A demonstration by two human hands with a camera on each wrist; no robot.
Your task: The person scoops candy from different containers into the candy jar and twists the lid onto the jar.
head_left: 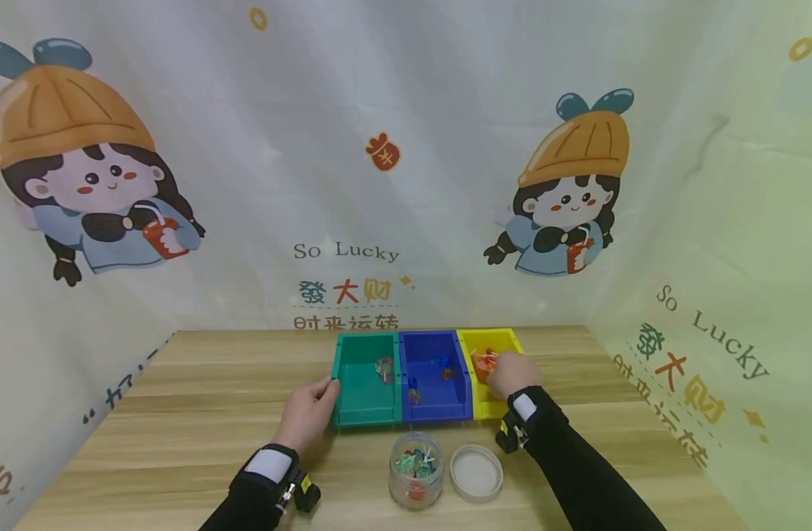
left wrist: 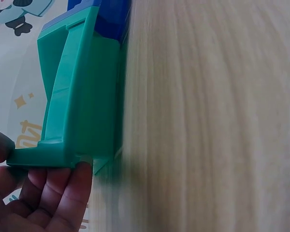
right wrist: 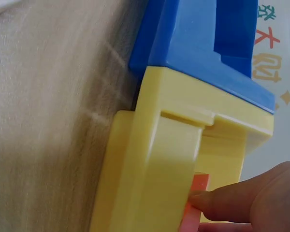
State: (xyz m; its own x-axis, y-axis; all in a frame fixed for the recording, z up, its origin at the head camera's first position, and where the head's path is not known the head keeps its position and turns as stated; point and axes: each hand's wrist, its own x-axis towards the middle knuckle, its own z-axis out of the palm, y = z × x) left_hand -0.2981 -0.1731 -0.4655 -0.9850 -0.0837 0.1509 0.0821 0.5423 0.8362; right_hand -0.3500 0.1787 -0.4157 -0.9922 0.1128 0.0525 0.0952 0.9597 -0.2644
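My left hand grips the left rim of the green bin, thumb on top and fingers curled beneath, as the left wrist view shows. The right hand reaches into the yellow bin at the row's right end. In the right wrist view its thumb presses on a flat-edged orange-red piece, pinched and partly hidden by the yellow front wall. Small red and orange items lie by those fingertips. Between the two sits the blue bin, holding a few small blue and amber pieces.
A clear jar of small colourful pieces with white sticks stands in front of the bins on the wooden table. Its round lid lies to the right. One clear pinkish piece is in the green bin. Printed cloth hangs behind.
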